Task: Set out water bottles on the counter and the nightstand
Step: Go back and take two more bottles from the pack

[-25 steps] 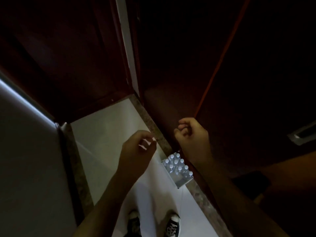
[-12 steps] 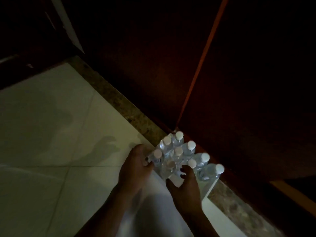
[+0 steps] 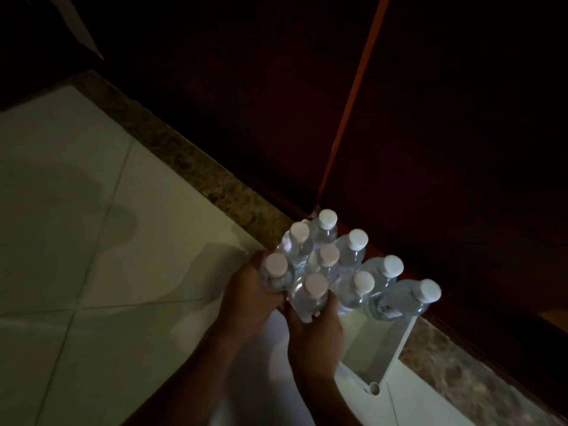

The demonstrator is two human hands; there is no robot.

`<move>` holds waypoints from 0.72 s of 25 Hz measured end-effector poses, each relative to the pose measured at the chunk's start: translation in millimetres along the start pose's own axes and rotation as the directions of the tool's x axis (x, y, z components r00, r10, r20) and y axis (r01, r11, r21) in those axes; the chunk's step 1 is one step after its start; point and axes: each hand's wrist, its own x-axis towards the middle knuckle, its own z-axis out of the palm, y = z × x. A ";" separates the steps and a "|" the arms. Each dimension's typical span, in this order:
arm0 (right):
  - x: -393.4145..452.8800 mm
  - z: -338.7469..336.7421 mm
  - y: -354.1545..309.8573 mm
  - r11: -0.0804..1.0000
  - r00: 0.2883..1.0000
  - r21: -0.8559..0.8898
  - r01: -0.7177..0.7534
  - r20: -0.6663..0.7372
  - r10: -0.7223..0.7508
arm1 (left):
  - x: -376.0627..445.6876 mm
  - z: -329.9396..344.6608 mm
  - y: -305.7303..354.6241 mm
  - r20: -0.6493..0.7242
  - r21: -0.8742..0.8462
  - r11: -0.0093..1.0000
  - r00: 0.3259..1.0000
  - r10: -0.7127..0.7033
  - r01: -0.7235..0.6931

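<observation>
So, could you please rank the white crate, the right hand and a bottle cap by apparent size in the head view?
1. Crate, though bottles hide part of it.
2. Right hand.
3. Bottle cap, clearly smallest.

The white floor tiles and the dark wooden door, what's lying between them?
In the head view, a speckled stone strip runs between the white floor tiles and the dark wooden door. The cluster of water bottles stands over its lower stretch.

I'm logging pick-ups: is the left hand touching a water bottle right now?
Touching. The head view shows the left hand wrapped around the nearest water bottle, its fingers against the body with no gap.
</observation>
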 end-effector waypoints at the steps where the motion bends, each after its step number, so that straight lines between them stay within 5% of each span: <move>1: -3.8 -9.0 -11.5 1.000 1.000 0.009 0.016 0.003 -0.016 | -4.4 -11.4 14.0 -0.018 -0.041 0.999 1.000 0.016 -0.017; 6: -32.1 -119.4 -169.7 0.986 0.987 0.052 0.158 0.030 -0.160 | -27.6 -135.0 176.9 -0.028 -0.088 0.994 0.997 0.067 -0.069; 13: -125.1 -361.0 -599.5 0.904 0.915 0.301 0.305 0.171 -0.366 | -74.9 -449.9 572.9 -0.103 -0.232 0.930 0.958 0.268 -0.285; 18: -206.6 -531.8 -854.2 0.731 0.749 0.526 0.434 0.240 -0.617 | -156.5 -620.4 821.0 -0.218 -0.446 0.816 0.929 0.298 -0.367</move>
